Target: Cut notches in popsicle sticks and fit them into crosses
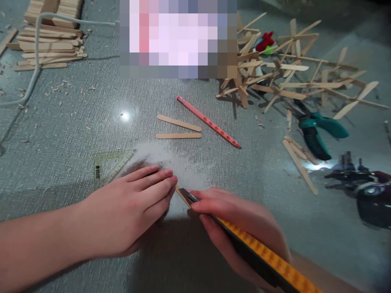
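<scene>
My left hand (pixel 131 211) lies low over the table, fingers together and pressed on a wooden craft stick (pixel 181 195). Only the stick's near end shows past the fingertips; the rest is hidden. Wrapped in my right hand (pixel 244 215) is a utility knife (pixel 269 262) with an orange and black handle. Its blade (pixel 187 194) rests on or just above the stick's exposed part, close to my left fingertips. Whitish dust (pixel 183 158) spreads around the hands. A clear set square (pixel 106 158) lies beyond my left hand.
Two loose craft sticks (pixel 179 122) and a pink pencil (pixel 210 124) lie ahead. Crossed stick assemblies (pixel 293 83) crowd the far right, near green-handled pliers (pixel 314 128) and a dark device (pixel 375 203). Stacked sticks (pixel 50 47) and a pale cable (pixel 37 49) occupy the far left.
</scene>
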`<move>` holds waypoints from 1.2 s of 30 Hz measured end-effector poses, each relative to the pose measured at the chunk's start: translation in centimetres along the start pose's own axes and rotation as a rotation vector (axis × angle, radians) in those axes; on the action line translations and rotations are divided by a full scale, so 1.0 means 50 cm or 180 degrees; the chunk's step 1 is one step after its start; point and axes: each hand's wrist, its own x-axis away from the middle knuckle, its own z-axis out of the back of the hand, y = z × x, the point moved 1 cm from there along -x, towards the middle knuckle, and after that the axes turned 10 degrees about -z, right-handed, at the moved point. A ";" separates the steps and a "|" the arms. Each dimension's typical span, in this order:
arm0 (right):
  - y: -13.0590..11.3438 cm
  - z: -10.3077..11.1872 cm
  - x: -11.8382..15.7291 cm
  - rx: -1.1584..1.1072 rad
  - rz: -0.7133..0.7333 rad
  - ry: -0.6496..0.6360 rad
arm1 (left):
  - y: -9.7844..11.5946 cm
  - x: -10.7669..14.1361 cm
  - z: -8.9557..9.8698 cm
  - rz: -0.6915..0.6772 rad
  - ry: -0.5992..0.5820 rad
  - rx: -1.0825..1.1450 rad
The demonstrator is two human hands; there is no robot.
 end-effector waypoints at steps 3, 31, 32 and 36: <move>-0.002 0.001 -0.004 0.0072 0.0026 -0.0054 | 0.000 -0.002 0.001 0.0057 0.0017 0.0006; -0.019 0.006 0.011 0.0383 0.0067 -0.0130 | 0.009 -0.030 0.009 0.0347 0.0409 -0.0252; -0.019 0.006 0.012 0.0411 0.0081 -0.0117 | 0.008 -0.030 0.009 0.0365 0.0418 -0.0241; -0.022 0.002 0.016 0.0532 0.0057 -0.0048 | 0.007 -0.031 0.010 0.0336 0.0435 -0.0201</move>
